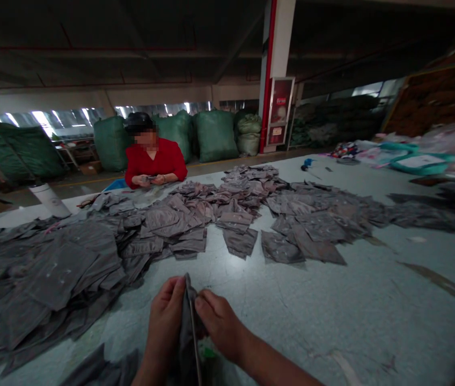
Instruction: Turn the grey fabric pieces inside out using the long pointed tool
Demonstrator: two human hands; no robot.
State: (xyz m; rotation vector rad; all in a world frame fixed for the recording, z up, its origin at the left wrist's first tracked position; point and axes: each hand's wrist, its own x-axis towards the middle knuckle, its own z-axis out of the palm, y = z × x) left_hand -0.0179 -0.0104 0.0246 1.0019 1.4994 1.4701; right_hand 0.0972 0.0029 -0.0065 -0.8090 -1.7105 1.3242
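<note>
With the contents of the green sacks [216, 136] beyond and the white bottle [49, 200] on the table [292, 308] hidden from us, our left hand [166, 308] and right hand [221, 324], each curled nearly closed, pinch a dull grey cloth [186, 343], folded narrow with a pale line down it, before us.

The person's uncovered forearms [273, 360].
Left hand [166, 306] and right hand [220, 320] bare; beyond the right wrist [244, 342], equally bare.
</note>
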